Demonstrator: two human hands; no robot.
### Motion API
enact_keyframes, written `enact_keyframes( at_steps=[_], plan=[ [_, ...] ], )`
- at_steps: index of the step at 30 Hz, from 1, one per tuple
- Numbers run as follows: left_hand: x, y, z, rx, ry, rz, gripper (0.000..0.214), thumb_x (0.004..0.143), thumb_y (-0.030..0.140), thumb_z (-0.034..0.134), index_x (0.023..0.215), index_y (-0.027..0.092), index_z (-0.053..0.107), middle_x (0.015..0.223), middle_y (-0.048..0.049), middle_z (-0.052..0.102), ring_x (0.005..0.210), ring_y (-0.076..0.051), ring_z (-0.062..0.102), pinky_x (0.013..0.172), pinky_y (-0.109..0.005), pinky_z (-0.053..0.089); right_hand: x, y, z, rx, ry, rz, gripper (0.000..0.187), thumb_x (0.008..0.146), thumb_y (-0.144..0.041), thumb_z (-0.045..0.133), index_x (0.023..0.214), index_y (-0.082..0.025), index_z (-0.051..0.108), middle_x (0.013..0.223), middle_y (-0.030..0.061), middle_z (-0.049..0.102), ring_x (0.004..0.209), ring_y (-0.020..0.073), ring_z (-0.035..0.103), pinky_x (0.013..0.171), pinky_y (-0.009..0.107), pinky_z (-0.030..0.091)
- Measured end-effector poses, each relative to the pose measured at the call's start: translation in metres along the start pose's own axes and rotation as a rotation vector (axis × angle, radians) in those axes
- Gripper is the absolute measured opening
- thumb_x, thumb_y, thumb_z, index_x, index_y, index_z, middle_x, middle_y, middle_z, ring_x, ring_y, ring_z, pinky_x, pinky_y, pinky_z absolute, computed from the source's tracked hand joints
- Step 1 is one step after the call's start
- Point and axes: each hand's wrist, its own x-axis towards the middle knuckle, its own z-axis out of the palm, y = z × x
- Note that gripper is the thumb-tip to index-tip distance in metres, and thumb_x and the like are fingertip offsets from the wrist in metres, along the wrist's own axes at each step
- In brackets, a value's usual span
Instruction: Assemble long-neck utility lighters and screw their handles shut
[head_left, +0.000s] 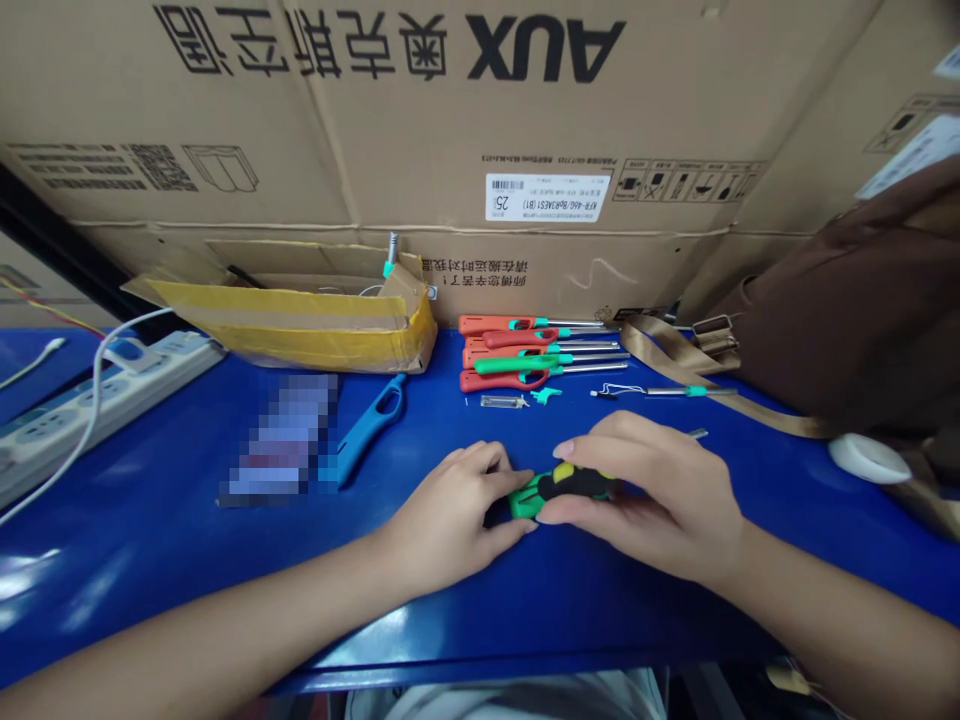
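My left hand [465, 510] pinches a green plastic lighter casing [526, 497] low over the blue table. Against that casing my right hand [660, 495] presses a black tool handle with a yellow part [570, 480]; its kind is partly hidden by the fingers. A short metal tip [698, 434] shows behind the right hand, and I cannot tell whether it belongs to the tool. Beyond the hands lie a clear small tube [501, 402], a teal trigger piece [546, 397] and a metal lighter rod with white wires [671, 391].
Several red, orange and green long lighters [510, 352] are piled at the back. A blue lighter casing [369, 430] and a blurred phone [281, 440] lie left. Behind stand a yellow-taped carton [300, 335], a power strip [112, 380], and a brown bag [840, 270] with a strap; a white mouse-like object [868, 458] sits right.
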Motion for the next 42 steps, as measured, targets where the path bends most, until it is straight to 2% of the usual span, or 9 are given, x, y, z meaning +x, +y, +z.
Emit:
enact_keyframes(
  at_steps=[5,9,14,19,24,29,33,38,42],
  plan=[
    [-0.001,0.007,-0.02,0.095,-0.094,-0.043,0.033,0.091,0.032,0.068,0.122,0.019,0.069,0.106,-0.0082,0.064,0.099,-0.028,0.062,0.087,-0.044,0.053,-0.002,0.008,-0.001,0.094,0.155,0.13,0.021,0.089,-0.029,0.077,0.104,-0.025,0.062,0.081,-0.0007,0.071,0.062,0.0135,0.066,0.054,0.025,0.054],
    [-0.005,0.012,-0.045,0.237,-0.207,-0.1,0.034,0.088,0.023,0.069,0.121,0.019,0.069,0.109,-0.0096,0.065,0.103,-0.031,0.063,0.089,-0.048,0.054,0.003,0.028,-0.012,0.289,0.31,0.492,0.016,0.091,-0.03,0.071,0.097,-0.025,0.058,0.076,-0.0039,0.061,0.045,0.0092,0.056,0.039,0.023,0.045],
    [-0.003,0.015,-0.04,0.316,-0.21,-0.068,0.049,0.089,0.033,0.074,0.133,0.016,0.063,0.119,-0.0135,0.064,0.106,-0.033,0.064,0.092,-0.048,0.055,0.007,0.055,-0.017,0.545,0.171,0.833,0.034,0.09,-0.05,0.07,0.095,-0.024,0.049,0.059,-0.0114,0.051,0.036,0.0088,0.05,0.04,0.024,0.043],
    [0.0,0.021,-0.043,0.23,-0.225,-0.016,0.023,0.096,0.022,0.062,0.118,0.018,0.068,0.107,-0.0094,0.065,0.096,-0.025,0.065,0.083,-0.036,0.055,-0.005,0.068,-0.009,0.596,-0.034,0.984,0.045,0.083,-0.062,0.069,0.095,-0.024,0.046,0.061,-0.0114,0.052,0.04,0.0099,0.053,0.045,0.025,0.041],
    [0.005,0.033,-0.084,-0.067,-0.313,-0.017,0.017,0.09,0.025,0.072,0.107,0.024,0.074,0.095,-0.0007,0.067,0.084,-0.017,0.066,0.074,-0.027,0.052,-0.019,0.088,-0.015,0.609,-0.129,0.994,0.045,0.084,-0.062,0.067,0.095,-0.023,0.047,0.053,-0.0101,0.053,0.046,0.0121,0.054,0.052,0.027,0.045],
    [0.039,0.013,-0.108,-0.227,-0.05,-0.059,0.027,0.09,0.039,0.069,0.111,0.022,0.072,0.104,-0.0024,0.072,0.088,-0.018,0.067,0.077,-0.03,0.054,-0.028,0.1,-0.015,0.589,-0.226,0.957,0.043,0.086,-0.061,0.066,0.097,-0.023,0.047,0.059,-0.0092,0.053,0.05,0.0122,0.054,0.053,0.029,0.048],
    [0.087,-0.015,-0.114,0.127,0.149,-0.08,0.032,0.095,0.037,0.062,0.117,0.016,0.07,0.109,-0.0081,0.071,0.095,-0.021,0.068,0.083,-0.034,0.055,-0.033,0.098,-0.012,0.546,-0.324,0.868,0.034,0.093,-0.054,0.061,0.1,-0.023,0.048,0.073,-0.006,0.055,0.057,0.0113,0.054,0.054,0.028,0.048],
    [0.13,-0.036,-0.107,0.472,0.142,-0.062,0.02,0.094,0.022,0.061,0.107,0.013,0.074,0.103,-0.0102,0.067,0.105,-0.026,0.066,0.095,-0.039,0.053,-0.037,0.098,-0.015,0.477,-0.497,0.667,0.034,0.089,-0.043,0.071,0.114,-0.023,0.058,0.1,0.0021,0.065,0.091,0.0175,0.062,0.078,0.032,0.051],
    [0.144,-0.052,-0.089,0.58,0.127,-0.122,0.02,0.098,0.023,0.061,0.111,0.012,0.071,0.111,-0.013,0.068,0.112,-0.027,0.064,0.1,-0.044,0.053,-0.039,0.101,-0.016,0.373,-0.619,0.542,0.028,0.09,-0.041,0.072,0.111,-0.024,0.068,0.101,0.0034,0.067,0.092,0.0201,0.06,0.084,0.036,0.049]
  ],
)
